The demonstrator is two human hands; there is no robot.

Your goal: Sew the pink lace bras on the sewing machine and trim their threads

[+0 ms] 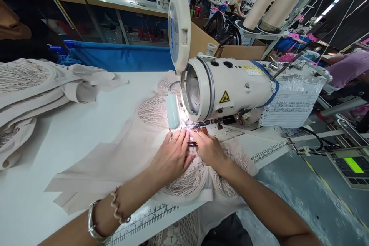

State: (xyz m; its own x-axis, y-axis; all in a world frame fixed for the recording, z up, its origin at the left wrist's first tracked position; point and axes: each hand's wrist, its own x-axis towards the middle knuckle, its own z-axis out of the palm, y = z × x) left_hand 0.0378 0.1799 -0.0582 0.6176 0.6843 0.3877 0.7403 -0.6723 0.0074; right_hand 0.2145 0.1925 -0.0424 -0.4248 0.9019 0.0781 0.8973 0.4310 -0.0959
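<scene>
A pale pink lace bra (154, 111) lies under the head of a white sewing machine (230, 86), its lace cups spread on both sides of the needle area. My left hand (173, 153) rests flat on the fabric, fingertips beside the lit needle area and thumb apart. My right hand (210, 150) is closed, its fingertips on the fabric close to my left fingers. Dark thread snips (191, 144) stick out from beneath it, points toward my left hand. The presser foot is largely hidden by glare and my fingers.
More pale bra pieces (37, 96) are piled at the left. A small lamp (172, 110) hangs by the needle. Ruler tape (152, 221) marks the table's front edge. Thread cones (259, 7) stand behind, and a control panel (350, 167) is at right. Other people work nearby.
</scene>
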